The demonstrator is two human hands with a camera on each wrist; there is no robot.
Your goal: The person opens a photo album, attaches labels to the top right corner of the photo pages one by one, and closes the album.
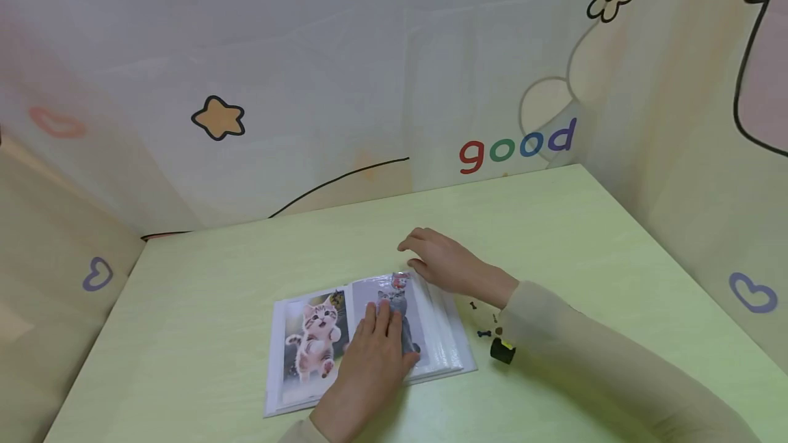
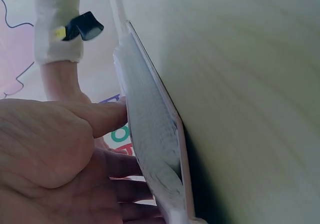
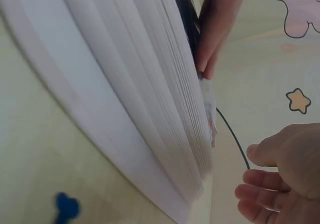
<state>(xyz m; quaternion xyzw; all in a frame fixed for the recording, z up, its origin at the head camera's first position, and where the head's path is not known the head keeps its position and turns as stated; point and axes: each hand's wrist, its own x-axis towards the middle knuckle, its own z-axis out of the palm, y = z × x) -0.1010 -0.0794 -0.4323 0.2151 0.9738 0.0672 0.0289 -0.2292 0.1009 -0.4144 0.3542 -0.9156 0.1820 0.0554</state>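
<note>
Head view showed the photo album [image 1: 369,344] lying open on the green bench [image 1: 554,238]; the left hand [image 1: 372,354] pressed flat on its right page, while the right hand [image 1: 446,265] hovered relaxed, fingers loose, at the top corner.

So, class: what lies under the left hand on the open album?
The left hand presses flat on the album page showing a grey cat photo. The cat's lower part is covered.

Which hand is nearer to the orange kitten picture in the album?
Left. The left hand presses flat on the gray cat page beside the orange kitten picture; the right hand sits off the album's far right corner.
</note>
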